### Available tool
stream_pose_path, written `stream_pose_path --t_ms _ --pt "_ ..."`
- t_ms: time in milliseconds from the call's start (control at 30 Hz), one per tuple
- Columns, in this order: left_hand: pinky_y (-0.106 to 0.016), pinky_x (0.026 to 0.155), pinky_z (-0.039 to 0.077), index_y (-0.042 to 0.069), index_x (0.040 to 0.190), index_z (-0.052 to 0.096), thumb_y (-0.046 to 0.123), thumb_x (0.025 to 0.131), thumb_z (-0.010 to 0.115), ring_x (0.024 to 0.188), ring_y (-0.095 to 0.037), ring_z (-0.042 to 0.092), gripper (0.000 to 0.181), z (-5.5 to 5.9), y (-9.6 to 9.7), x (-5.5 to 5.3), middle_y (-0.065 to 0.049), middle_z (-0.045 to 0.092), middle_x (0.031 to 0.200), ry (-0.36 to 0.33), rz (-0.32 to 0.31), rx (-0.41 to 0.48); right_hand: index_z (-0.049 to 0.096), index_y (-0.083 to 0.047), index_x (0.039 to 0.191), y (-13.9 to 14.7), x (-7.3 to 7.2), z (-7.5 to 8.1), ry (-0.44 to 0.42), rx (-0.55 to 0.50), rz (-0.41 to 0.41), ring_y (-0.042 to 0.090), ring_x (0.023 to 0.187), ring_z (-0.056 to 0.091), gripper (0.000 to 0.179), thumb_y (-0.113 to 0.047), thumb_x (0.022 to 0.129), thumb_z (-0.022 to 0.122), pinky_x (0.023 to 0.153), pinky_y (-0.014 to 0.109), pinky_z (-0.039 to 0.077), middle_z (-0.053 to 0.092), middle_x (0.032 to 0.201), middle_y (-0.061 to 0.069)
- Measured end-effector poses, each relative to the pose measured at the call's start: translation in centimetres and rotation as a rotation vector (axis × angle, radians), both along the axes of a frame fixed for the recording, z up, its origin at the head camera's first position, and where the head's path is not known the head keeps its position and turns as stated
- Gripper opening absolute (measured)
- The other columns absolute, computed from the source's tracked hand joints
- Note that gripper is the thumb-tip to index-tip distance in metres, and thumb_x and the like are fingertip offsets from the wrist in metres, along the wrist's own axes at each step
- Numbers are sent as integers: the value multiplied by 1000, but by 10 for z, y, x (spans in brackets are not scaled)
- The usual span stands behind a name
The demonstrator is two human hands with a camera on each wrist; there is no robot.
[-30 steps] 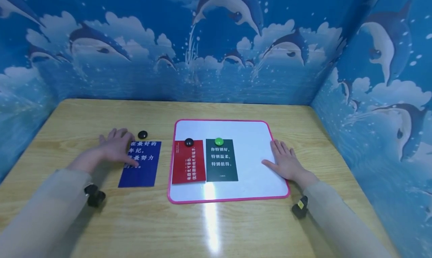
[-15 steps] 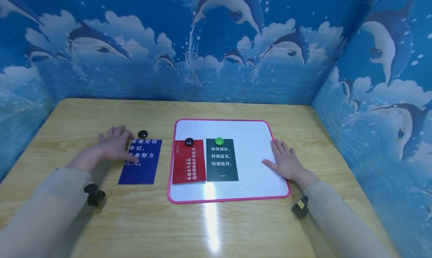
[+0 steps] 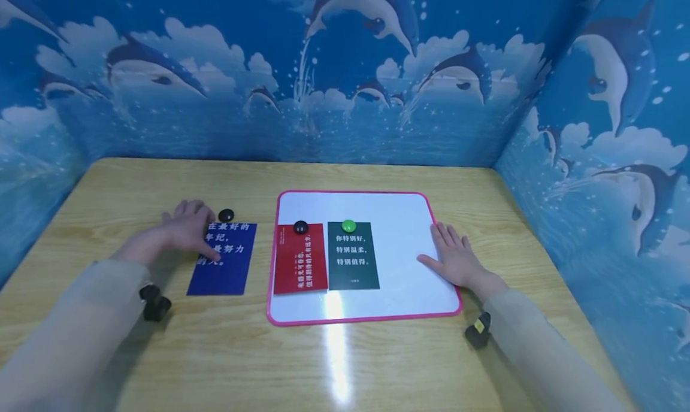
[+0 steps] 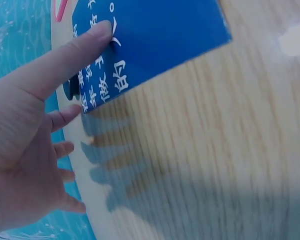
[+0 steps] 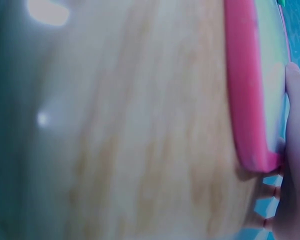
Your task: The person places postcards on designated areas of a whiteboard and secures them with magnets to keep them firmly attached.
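Observation:
A blue card (image 3: 229, 274) with white writing lies on the table left of a pink-rimmed whiteboard (image 3: 399, 220). My left hand (image 3: 188, 227) is at the card's left side. Its thumb (image 4: 87, 42) touches the printed face, while the index fingertip is right at a corner and the other fingers are spread beyond the edge. Just past the card's top edge sits a black round magnet (image 3: 226, 215). My right hand (image 3: 458, 262) rests with outstretched fingers on the right rim of the whiteboard, thumb over the white surface.
On the whiteboard lie a red card (image 3: 307, 268) under a black magnet (image 3: 300, 227) and a dark green card (image 3: 353, 274) under a green magnet (image 3: 349, 226). A dolphin-patterned blue backdrop (image 3: 215, 124) stands behind and right of the wooden table (image 3: 242, 364).
The blue card has shifted slightly away from me, its top edge closer to the loose black magnet. My left hand moved a little; my right hand stayed on the whiteboard.

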State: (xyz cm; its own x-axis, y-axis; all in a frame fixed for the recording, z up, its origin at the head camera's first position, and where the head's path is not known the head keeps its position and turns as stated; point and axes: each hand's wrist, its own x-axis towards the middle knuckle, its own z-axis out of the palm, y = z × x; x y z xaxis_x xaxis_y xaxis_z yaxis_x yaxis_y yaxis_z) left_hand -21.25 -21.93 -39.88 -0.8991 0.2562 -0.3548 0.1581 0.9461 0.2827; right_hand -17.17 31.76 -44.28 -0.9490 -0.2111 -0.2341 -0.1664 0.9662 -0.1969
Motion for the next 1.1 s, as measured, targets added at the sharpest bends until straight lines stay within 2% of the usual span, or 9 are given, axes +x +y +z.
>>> stream_pose_path --t_ms 100,200,467,633,867,967,1100 --pt "-78 98 -2 -7 122 43 50 58 82 130 -61 -2 94 0 -1 -1 -39 6 144 16 18 -14 6 -3 150 0 -1 0 10 1 4 44 143 1 92 -64 90 37 110 68 1 5 157 21" --pt "-77 100 -2 -7 118 46 50 59 81 131 -61 -2 89 0 -2 -2 -39 7 144 28 28 -18 6 -3 150 0 -1 2 11 3 0 44 143 1 92 -64 90 37 110 68 1 5 157 21" --pt "-78 98 6 -10 116 40 46 60 82 122 -58 17 89 1 -5 -3 -39 23 134 -6 31 21 3 -5 150 -1 -2 1 -18 7 3 43 143 -2 92 -66 89 35 111 67 0 2 157 19" --pt "-77 99 5 -9 115 38 42 62 82 118 -58 22 86 0 -7 -3 -38 28 127 11 46 52 5 -3 150 -1 -2 1 -4 4 3 44 143 0 92 -65 90 36 111 67 1 4 157 21" --pt "-70 97 25 -7 107 50 32 80 70 118 -56 28 52 -3 -14 -7 -39 30 132 124 46 61 5 -2 149 -2 0 2 -7 3 -3 44 143 0 91 -64 91 36 111 67 0 4 156 22" --pt "-68 96 29 -8 109 53 28 84 66 116 -55 31 45 -4 -17 -7 -39 34 129 125 47 80 4 -2 150 -1 0 0 -12 7 -5 44 143 0 91 -64 90 35 111 66 1 4 157 21" --pt "-62 91 37 -10 106 55 21 87 62 108 -49 41 38 -4 -21 -8 -35 46 116 119 48 133 5 -2 149 -1 0 -1 -10 8 -4 44 143 0 91 -65 90 35 111 67 1 4 157 21"
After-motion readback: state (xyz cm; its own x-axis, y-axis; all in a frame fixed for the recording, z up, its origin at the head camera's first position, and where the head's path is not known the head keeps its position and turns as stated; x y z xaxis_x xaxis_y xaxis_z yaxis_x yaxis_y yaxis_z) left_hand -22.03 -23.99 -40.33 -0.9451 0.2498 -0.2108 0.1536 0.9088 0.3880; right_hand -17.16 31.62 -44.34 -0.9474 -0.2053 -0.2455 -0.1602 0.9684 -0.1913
